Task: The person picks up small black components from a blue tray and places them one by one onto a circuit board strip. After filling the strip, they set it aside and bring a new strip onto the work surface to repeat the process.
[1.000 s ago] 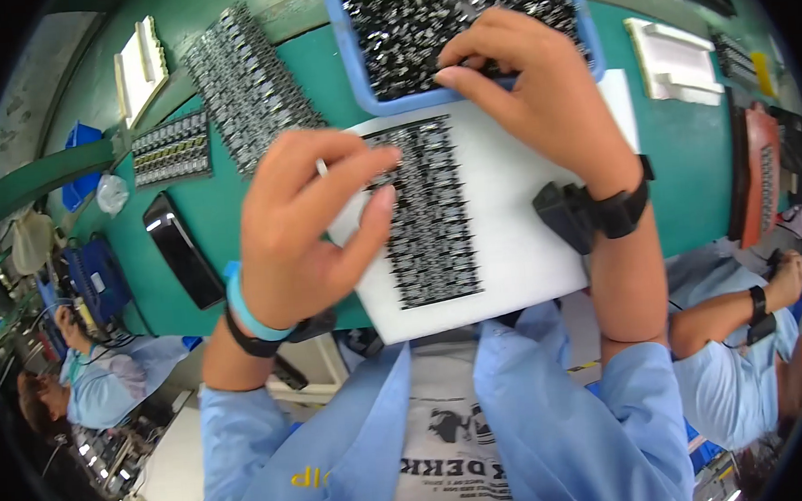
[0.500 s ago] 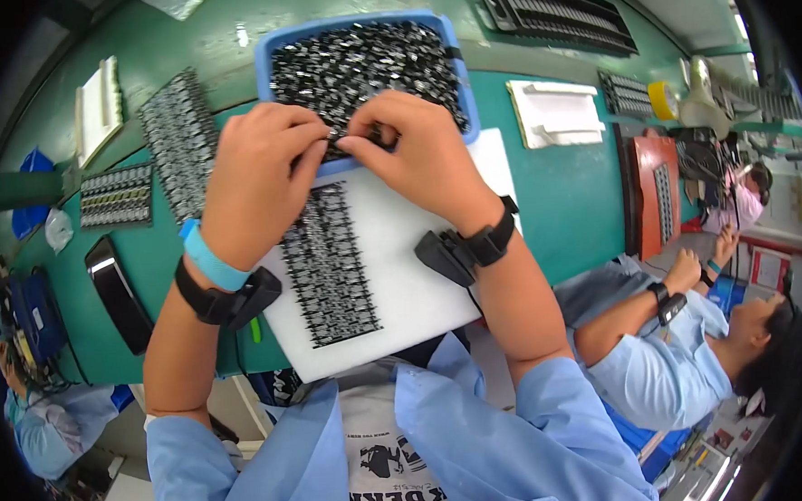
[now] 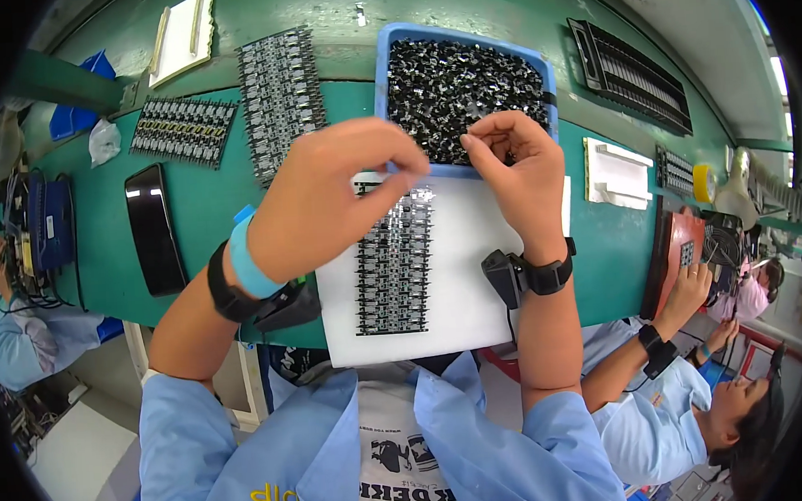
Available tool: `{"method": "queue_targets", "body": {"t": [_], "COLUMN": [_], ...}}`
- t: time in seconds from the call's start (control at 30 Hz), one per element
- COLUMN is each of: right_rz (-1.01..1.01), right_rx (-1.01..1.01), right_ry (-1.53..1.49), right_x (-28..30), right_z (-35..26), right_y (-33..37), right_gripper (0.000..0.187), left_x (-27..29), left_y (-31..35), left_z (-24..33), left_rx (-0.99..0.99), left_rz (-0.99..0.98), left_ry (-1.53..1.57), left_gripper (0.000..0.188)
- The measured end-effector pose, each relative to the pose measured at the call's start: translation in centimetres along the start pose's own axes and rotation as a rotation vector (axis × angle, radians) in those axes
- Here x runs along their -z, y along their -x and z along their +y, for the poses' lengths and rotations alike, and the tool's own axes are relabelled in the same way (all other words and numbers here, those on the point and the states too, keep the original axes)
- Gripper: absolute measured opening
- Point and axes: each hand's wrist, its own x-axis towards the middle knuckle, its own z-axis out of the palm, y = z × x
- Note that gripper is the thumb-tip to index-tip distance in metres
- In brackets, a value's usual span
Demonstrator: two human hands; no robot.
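Note:
My left hand (image 3: 330, 195) hovers over the upper end of a circuit board panel (image 3: 394, 283). Its thumb and forefinger are bent into a pinch, slightly smeared, and anything between them is too small to make out. The panel, dense with small components, lies on a white foam pad (image 3: 471, 288). My right hand (image 3: 524, 167) is at the near edge of a blue bin (image 3: 381, 93), thumb and forefinger closed together with no visible object between them. Small black and silvery parts (image 3: 452, 94) fill the bin.
Two more board panels (image 3: 279, 84) lie to the left, near a black phone-like slab (image 3: 155, 232). On the right are a white tray-like piece (image 3: 619, 175), a black slotted rack (image 3: 632, 75) and a yellow tape roll (image 3: 704, 183). A co-worker (image 3: 651, 428) sits at the right.
The hands, close together at the bin's near edge before, have come apart. The left is now over the panel's upper end, the right by the bin. The whole view has shifted.

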Motion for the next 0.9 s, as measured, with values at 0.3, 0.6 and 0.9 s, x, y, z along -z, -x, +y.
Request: {"method": "queue_targets", "body": {"t": [0.3, 0.6, 0.9], "right_rz": [-0.101, -0.315, -0.332], "right_rx": [0.144, 0.216, 0.456], "right_ry": [0.151, 0.073, 0.489], "right_x": [-0.1, -0.2, -0.2], "right_z": [-1.6, -3.2, -2.9], "right_y": [0.4, 1.4, 1.1], "right_gripper": [0.015, 0.022, 0.028], "left_x": [0.9, 0.0, -0.1], "left_y": [5.4, 6.6, 7.3], "left_z": [-1.3, -1.6, -2.3], "left_rx": [0.082, 0.134, -0.103], "left_rz": [-0.107, -0.112, -0.148], "left_ry": [0.099, 0.169, 0.037], "left_gripper": [0.019, 0.03, 0.031]}}
